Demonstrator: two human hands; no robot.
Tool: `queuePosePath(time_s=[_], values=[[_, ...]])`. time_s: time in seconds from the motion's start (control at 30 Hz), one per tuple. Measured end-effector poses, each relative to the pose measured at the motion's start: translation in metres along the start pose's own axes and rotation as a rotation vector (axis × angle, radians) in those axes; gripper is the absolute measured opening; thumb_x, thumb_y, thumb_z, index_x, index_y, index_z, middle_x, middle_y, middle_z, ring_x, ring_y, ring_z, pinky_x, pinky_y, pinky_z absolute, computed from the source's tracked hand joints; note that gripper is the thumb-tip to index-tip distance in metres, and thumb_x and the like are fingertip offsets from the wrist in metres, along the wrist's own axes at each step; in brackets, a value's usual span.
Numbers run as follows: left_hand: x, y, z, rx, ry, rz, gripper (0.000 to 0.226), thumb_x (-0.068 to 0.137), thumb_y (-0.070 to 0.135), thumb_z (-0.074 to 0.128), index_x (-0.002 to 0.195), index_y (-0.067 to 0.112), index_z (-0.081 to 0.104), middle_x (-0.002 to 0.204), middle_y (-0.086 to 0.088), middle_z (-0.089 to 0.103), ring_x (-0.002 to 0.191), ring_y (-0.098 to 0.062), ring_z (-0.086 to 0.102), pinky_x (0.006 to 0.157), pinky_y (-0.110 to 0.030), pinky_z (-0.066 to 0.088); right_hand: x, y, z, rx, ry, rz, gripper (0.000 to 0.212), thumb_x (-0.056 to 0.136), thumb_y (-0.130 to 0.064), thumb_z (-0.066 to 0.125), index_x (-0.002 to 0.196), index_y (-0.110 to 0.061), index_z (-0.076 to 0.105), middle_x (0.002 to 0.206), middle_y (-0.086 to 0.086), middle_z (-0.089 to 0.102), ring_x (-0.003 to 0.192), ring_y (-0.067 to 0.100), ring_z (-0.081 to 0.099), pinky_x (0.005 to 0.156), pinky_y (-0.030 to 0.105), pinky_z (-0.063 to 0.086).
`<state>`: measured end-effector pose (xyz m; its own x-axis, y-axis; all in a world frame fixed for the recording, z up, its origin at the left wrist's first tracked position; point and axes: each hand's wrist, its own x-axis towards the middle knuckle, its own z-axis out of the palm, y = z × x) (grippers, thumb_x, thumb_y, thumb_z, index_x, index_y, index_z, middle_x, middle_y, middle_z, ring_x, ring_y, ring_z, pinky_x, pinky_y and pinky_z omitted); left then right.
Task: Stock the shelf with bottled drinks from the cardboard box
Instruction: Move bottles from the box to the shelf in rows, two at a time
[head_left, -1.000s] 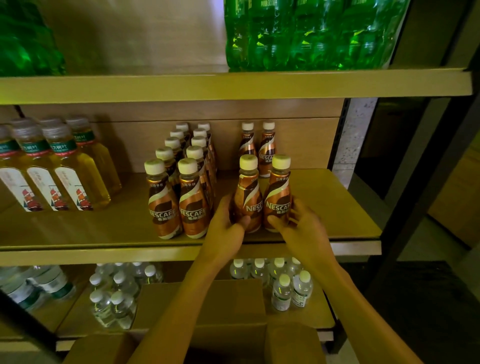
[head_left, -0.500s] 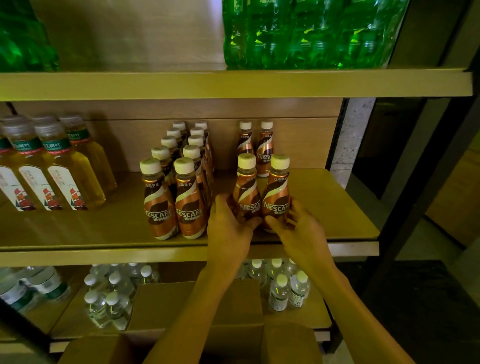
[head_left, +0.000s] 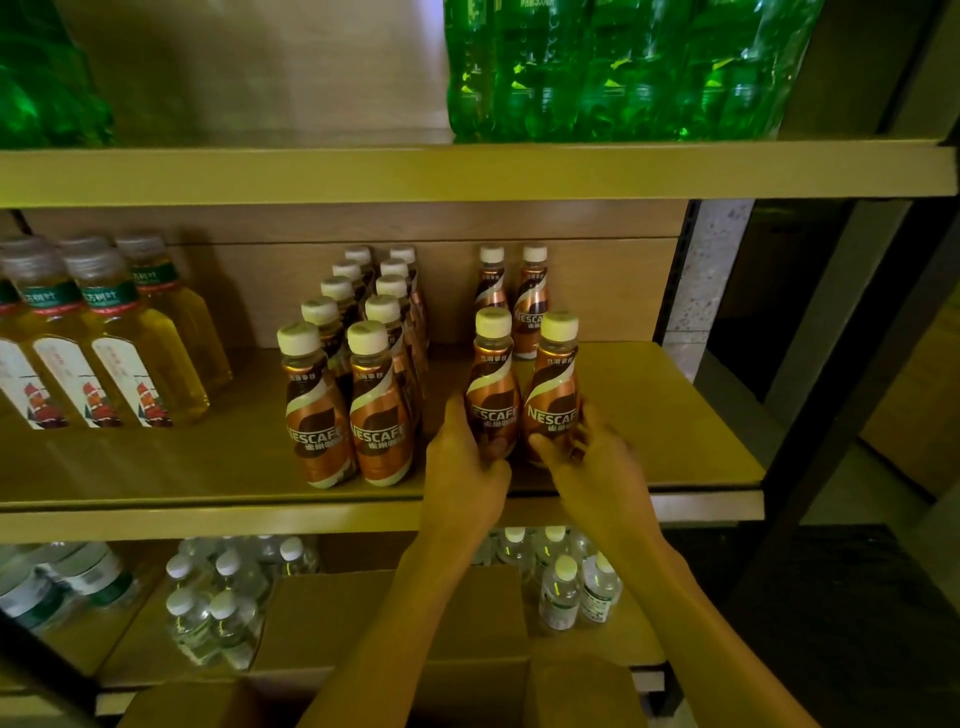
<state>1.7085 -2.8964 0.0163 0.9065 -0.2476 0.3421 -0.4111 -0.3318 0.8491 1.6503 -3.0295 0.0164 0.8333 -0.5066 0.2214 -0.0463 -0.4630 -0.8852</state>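
Wood-grain shelf board (head_left: 675, 415), matte w/ a pale front lip, fills our view. Our left hand (head_left: 462, 462) wraps the rounded base of the left coffee bottle (head_left: 491, 384). Our right hand (head_left: 597, 467), close beside it, curls round the right coffee bottle (head_left: 553, 389). Both bottles are upright, glossy copper, waisted, w/ cream caps, near the board's front. Just left: rows of matching bottles (head_left: 353, 395). Farther left: flat-sided amber tea bottles (head_left: 130, 353). Below us: dull brown cardboard box (head_left: 363, 623).

A shop: tiered wooden shelves (head_left: 467, 171) carry rows of coffee bottles (head_left: 382, 405), tea bottles (head_left: 130, 358) and water bottles (head_left: 558, 592).
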Motion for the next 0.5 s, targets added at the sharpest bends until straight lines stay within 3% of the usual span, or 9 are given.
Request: queuePosePath(time_s=[0.1, 0.2, 0.3, 0.5], values=[[0.015, 0.006, 0.007, 0.063, 0.018, -0.068, 0.051, 0.087, 0.000, 0.065, 0.134, 0.010, 0.046, 0.125, -0.007, 0.063, 0.117, -0.024, 0.061, 0.078, -0.021, 0.046, 0.016, -0.003, 0.003, 0.007, -0.021, 0.024, 0.049, 0.093, -0.023, 0.069, 0.138, -0.025, 0.048, 0.111, -0.014, 0.061, 0.102, 0.005, 0.058, 0.068, 0.009, 0.039], [0.034, 0.009, 0.014, 0.107, 0.026, -0.117, 0.046, 0.090, 0.007, 0.067, 0.132, 0.008, 0.047, 0.126, -0.011, 0.063, 0.118, -0.030, 0.061, 0.080, -0.025, 0.046, 0.038, -0.006, 0.006, -0.053, 0.009, 0.027, 0.050, 0.092, -0.026, 0.071, 0.137, -0.023, 0.049, 0.116, -0.005, 0.067, 0.092, 0.011, 0.063, 0.069, 0.023, 0.053], [0.059, 0.009, 0.022, 0.110, 0.022, -0.111, 0.048, 0.091, 0.010, 0.067, 0.135, 0.006, 0.045, 0.129, -0.014, 0.062, 0.121, -0.033, 0.060, 0.090, -0.035, 0.051, 0.064, -0.008, 0.010, -0.072, 0.008, 0.043, 0.047, 0.092, -0.023, 0.070, 0.135, -0.020, 0.051, 0.114, 0.001, 0.069, 0.075, 0.006, 0.064, 0.056, 0.020, 0.049], [0.104, 0.010, 0.040, 0.053, -0.007, -0.191, 0.057, 0.095, 0.013, 0.064, 0.146, 0.014, 0.038, 0.139, -0.011, 0.055, 0.129, -0.030, 0.053, 0.102, -0.040, 0.046, 0.111, -0.003, 0.015, -0.107, 0.008, 0.058, 0.046, 0.092, -0.023, 0.069, 0.134, -0.014, 0.053, 0.118, 0.006, 0.067, 0.097, 0.021, 0.066, 0.062, 0.022, 0.048]])
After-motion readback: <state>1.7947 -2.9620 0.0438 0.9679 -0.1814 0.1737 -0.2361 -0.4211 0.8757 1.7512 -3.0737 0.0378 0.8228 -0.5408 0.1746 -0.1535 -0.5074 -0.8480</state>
